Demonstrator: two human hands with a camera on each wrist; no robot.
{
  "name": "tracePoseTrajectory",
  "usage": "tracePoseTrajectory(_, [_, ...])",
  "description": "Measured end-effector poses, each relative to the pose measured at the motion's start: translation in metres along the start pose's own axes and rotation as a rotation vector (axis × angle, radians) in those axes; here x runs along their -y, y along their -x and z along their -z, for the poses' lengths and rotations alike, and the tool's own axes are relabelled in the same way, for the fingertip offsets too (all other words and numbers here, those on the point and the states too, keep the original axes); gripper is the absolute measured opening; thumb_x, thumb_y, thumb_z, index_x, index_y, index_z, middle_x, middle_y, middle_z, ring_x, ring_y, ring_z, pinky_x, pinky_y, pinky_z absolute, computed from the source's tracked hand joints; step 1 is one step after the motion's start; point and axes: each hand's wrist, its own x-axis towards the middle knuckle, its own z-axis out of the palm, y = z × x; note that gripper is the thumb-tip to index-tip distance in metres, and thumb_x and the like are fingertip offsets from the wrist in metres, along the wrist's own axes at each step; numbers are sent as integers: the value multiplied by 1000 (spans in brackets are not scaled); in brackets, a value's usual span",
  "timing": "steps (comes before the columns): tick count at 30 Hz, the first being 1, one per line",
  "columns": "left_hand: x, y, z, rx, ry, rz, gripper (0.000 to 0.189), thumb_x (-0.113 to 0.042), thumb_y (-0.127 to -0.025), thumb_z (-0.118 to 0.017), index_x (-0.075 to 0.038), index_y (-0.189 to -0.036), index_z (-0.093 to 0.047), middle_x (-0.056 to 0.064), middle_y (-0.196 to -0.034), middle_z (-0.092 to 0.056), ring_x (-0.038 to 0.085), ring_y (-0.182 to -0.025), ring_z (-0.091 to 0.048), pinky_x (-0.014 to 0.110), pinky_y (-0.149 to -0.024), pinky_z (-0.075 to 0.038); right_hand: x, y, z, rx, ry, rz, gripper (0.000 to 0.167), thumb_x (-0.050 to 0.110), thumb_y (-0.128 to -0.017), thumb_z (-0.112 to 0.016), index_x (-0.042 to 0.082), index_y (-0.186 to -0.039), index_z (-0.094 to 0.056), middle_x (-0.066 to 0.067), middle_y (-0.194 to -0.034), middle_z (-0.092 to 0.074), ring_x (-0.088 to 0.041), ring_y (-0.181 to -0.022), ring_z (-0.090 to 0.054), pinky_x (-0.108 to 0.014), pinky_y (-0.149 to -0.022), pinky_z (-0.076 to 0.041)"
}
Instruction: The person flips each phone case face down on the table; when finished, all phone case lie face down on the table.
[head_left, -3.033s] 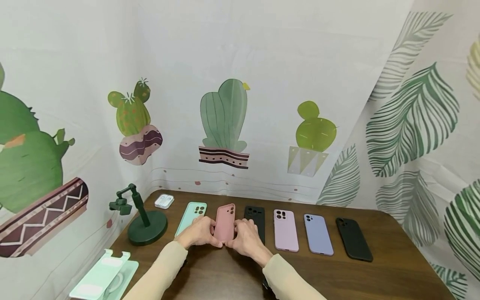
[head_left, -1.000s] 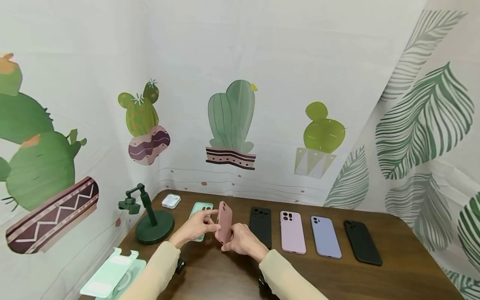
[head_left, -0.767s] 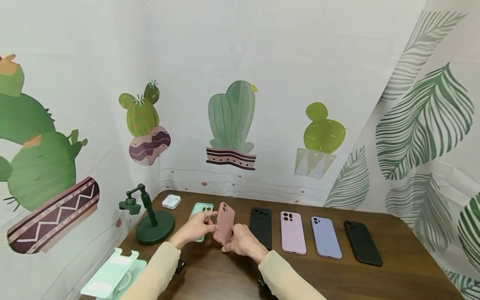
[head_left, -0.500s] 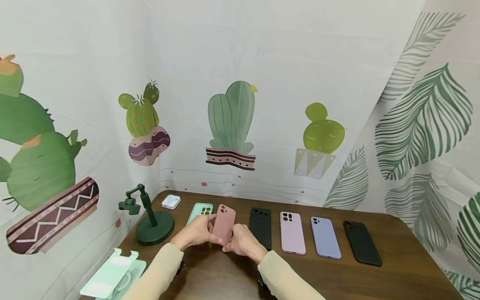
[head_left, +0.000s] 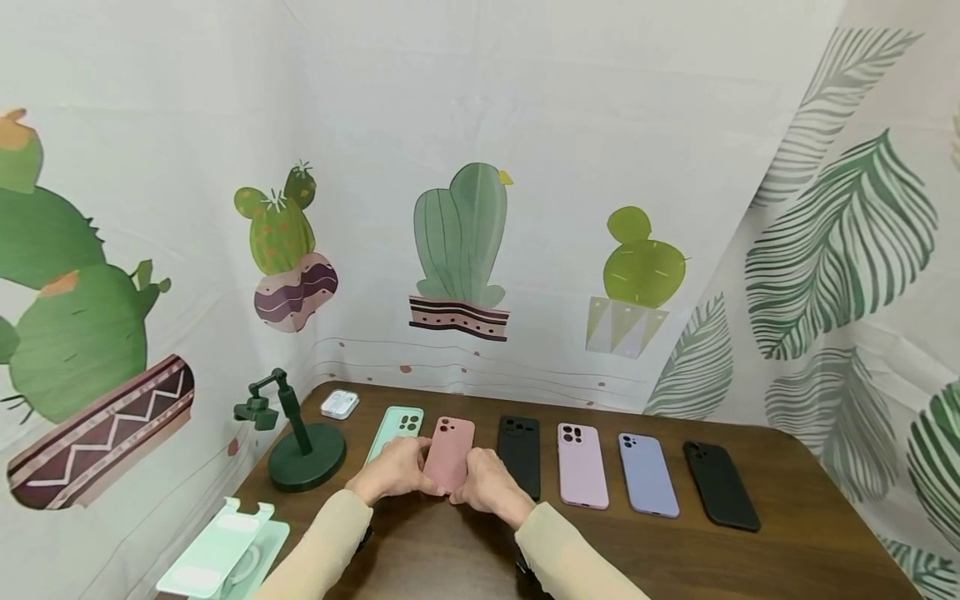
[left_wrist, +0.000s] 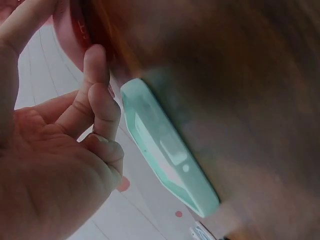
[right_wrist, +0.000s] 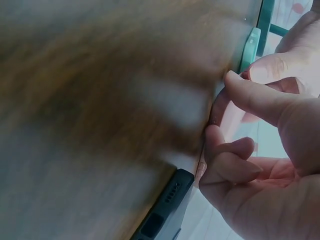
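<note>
A pink phone case point(head_left: 450, 454) lies with its back up and camera cutouts at the far end, low at the table. My left hand point(head_left: 396, 465) grips its left edge, thumb at the near corner. On the other side my right hand point(head_left: 491, 483) holds the right edge, its thumb at the near end. The mint phone case point(head_left: 397, 425) is partly hidden behind my left hand; in the left wrist view it stands out as a mint case rim point(left_wrist: 170, 150). Just right of my right hand lies a black phone case point(head_left: 519, 454), its end also visible in the right wrist view.
Farther right lie a lilac case point(head_left: 582, 467), a blue-violet case point(head_left: 648, 475) and another black case point(head_left: 722, 487). A dark green stand point(head_left: 306, 454), a white earphone box point(head_left: 340, 404) and a mint folding stand point(head_left: 225, 546) occupy the left of the wooden table point(head_left: 600, 550).
The pink case, first showing its inside, has been turned over so its back faces up. It was tilted upright between both hands, then lowered flat; my left hand shifted down its edge.
</note>
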Motion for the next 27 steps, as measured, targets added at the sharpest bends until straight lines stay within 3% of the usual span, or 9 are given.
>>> tracePoseTrajectory(5, [-2,-2,-3,7,-23,4,77,-29,-71,-102,1,-134,-70,-1,-72,-68,16,-67,-60,32,-62,-48,17,14,20,6,-16,-24,34,9,-73,-100,4,-81,-68,-5,-73,-62,-18,-62,-53,-35,-59,-50])
tracePoseTrajectory(12, [-6,-3,-5,26,-31,4,72,-29,-73,-101,0,-132,-72,-2,-74,-70,18,-72,-59,33,-66,-48,-17,-13,-6,9,31,-29,36,16,-71,-103,9,-84,-70,1,-74,-62,-14,-63,-53,-30,-58,-48])
tracePoseTrajectory(17, [-11,-3,-4,26,-36,-4,63,-27,-72,-101,-2,-124,-75,-2,-76,-71,18,-73,-59,34,-67,-48,-28,-20,-13,1,46,-31,39,21,-69,-104,12,-82,-69,3,-72,-63,-13,-61,-55,-29,-56,-49])
tracePoseTrajectory(27, [-13,-6,-7,30,-71,5,51,-29,-70,-101,-8,-110,-77,-4,-80,-71,18,-74,-58,35,-69,-50,-27,-16,-10,-11,22,-17,37,16,-71,-102,11,-77,-66,2,-69,-60,-13,-58,-53,-29,-54,-47])
